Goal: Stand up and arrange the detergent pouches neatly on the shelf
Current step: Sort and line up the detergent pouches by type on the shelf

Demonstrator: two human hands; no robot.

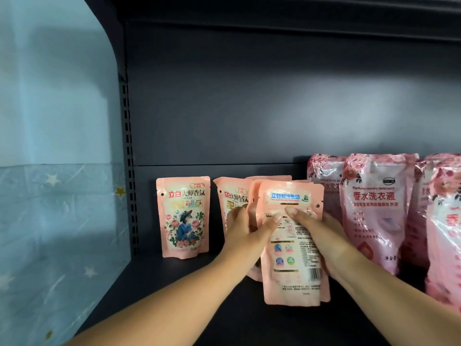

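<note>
Two hands reach in from lower frame, arms extended to centre. Left hand [245, 224] and right hand [316, 231] both grip the back-facing pouch [291, 268], thumbs pressed on its upper face, other fingers curled behind its edges. Pouch upright on shelf [189, 273], overlapping more pouches behind. Lone pouch [183, 217] stands centre-left; big pouches [376, 208] right.

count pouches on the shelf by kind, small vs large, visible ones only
Small pink pouches: 4. One stands alone at left, one behind the left hand, two gripped in the hands.
Large pink pouches: 4 at right.
Total: 8; more may be hidden behind.
</note>
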